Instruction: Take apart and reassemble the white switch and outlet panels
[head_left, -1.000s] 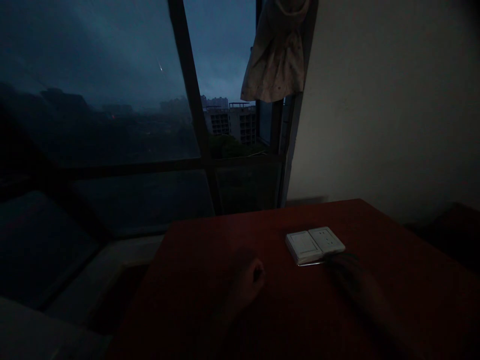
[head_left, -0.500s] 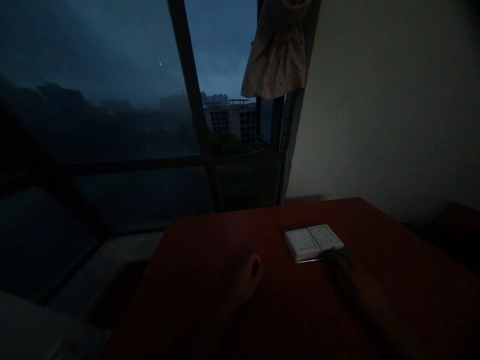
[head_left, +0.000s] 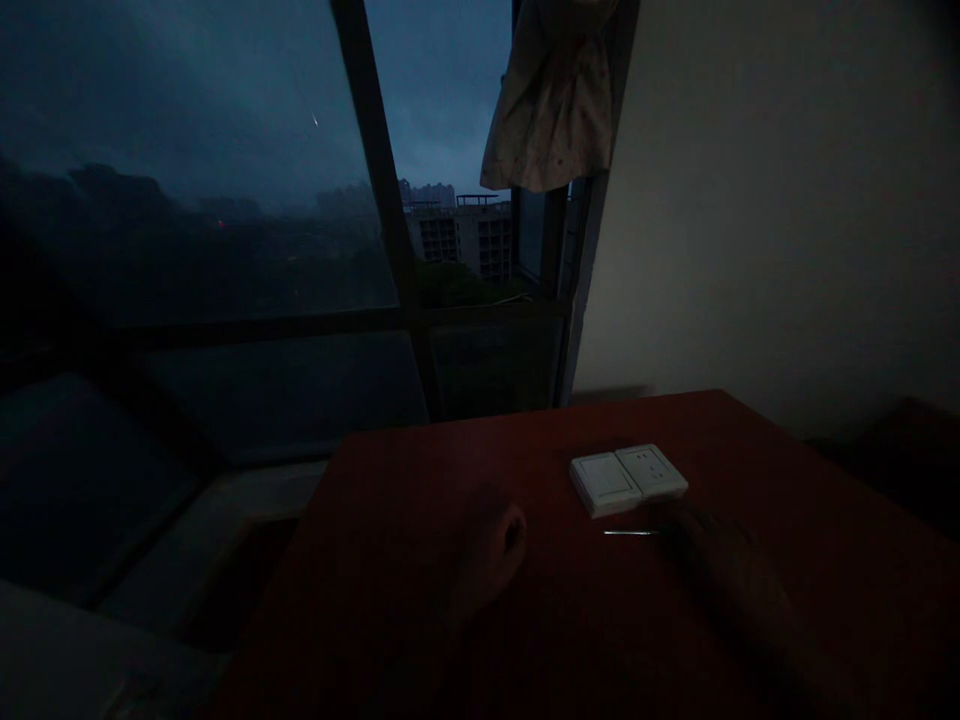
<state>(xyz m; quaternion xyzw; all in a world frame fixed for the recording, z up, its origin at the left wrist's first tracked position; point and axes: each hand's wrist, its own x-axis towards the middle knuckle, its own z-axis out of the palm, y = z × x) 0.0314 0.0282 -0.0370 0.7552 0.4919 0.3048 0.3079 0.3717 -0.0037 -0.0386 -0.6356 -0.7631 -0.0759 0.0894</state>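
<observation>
Two white wall plates lie side by side on the table: a switch [head_left: 606, 482] on the left and a socket [head_left: 651, 470] with dark pin slots on the right. Just in front of them is the thin, shiny shaft of a screwdriver [head_left: 631, 533], pointing left. Its handle end disappears under the fingers of my right hand [head_left: 724, 555], which are closed over it in deep shadow. My left hand [head_left: 491, 560] rests on the table left of the plates, curled into a fist with a dark hollow at the thumb side. Whatever might be inside it is hidden.
The reddish-brown table [head_left: 420, 470] stands against a dark-framed window [head_left: 405, 250] and a pale wall [head_left: 750, 200]. A cloth [head_left: 551, 120] hangs at the window's right side. The room is very dim, and a dark shape [head_left: 907, 440] sits beyond the table at right.
My right hand has drawn back toward me with the screwdriver, so the shaft now lies apart from the plates' front edge. My left fist has stayed nearly in place.
</observation>
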